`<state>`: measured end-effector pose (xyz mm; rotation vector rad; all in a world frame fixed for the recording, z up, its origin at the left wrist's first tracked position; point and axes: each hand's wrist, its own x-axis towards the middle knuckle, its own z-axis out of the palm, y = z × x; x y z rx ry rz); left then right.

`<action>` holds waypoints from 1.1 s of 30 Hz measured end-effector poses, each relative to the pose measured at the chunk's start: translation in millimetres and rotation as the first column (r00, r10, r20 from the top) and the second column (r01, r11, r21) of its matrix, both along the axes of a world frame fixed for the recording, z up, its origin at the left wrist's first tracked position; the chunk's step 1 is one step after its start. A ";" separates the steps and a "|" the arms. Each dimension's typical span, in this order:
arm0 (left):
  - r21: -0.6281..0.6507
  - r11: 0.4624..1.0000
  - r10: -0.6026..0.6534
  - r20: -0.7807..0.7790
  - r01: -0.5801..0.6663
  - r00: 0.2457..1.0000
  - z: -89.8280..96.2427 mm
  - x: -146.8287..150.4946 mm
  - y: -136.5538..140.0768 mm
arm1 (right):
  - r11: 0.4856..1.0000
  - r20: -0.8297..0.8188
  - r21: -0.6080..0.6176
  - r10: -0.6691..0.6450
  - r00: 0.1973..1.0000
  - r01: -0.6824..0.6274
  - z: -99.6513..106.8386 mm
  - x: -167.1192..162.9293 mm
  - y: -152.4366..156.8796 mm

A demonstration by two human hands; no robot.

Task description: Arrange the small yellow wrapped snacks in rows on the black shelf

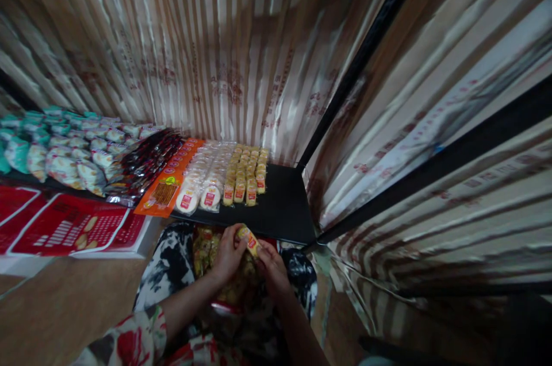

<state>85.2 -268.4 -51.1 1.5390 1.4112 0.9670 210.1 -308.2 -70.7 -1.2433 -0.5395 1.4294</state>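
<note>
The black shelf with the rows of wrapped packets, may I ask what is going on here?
A person's left hand and right hand together hold a small yellow oblong packet with a red-marked label. Similar yellow wrapped packets lie between the knees. On the black shelf ahead, rows of yellow oblong packets lie beside round white packets in clear wrapping.

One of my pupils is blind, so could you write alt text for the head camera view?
A person's left hand and right hand hold a small yellow packet above a heap of similar packets. Just beyond, a black shelf carries rows of wrapped snacks, including an orange packet. Pleated, striped sheeting hangs behind.
</note>
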 end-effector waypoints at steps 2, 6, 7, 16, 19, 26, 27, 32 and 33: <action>0.026 1.000 -0.003 -0.021 0.004 1.000 3.6 4.8 5.0 | 0.999 0.085 0.026 0.034 0.996 -0.037 1.3 3.5 1.3; 0.120 0.985 -0.119 -0.045 0.123 0.992 13.7 12.7 13.5 | 0.988 0.270 0.130 0.049 0.962 -0.087 4.9 16.0 10.2; 0.136 0.977 -0.159 -0.044 0.163 0.986 16.3 15.0 15.8 | 0.985 0.296 0.149 0.038 0.954 -0.085 6.2 19.6 13.3; 0.229 0.959 -0.160 -0.056 0.169 0.986 27.3 40.3 36.7 | 0.978 0.393 0.205 -0.054 0.918 -0.030 10.9 45.1 60.1; 0.237 0.958 -0.133 -0.121 0.159 0.984 25.9 48.1 40.9 | 0.976 0.466 0.210 -0.146 0.873 0.051 7.5 51.2 85.8; 0.144 0.966 -0.176 -0.243 0.215 0.954 16.6 65.2 58.7 | 0.978 0.725 0.198 -0.191 0.662 0.065 4.9 56.0 134.3; 0.134 0.968 -0.179 -0.231 0.213 0.956 15.3 67.5 61.5 | 0.979 0.748 0.194 -0.186 0.637 0.058 4.2 55.2 138.5; 0.054 0.983 -0.162 -0.163 0.173 0.973 8.6 75.8 73.7 | 0.976 0.816 0.212 -0.199 0.543 0.039 -2.5 50.0 152.6; 0.039 0.985 -0.160 -0.154 0.168 0.975 6.9 76.5 75.7 | 0.975 0.827 0.219 -0.205 0.524 0.036 -3.6 49.1 154.6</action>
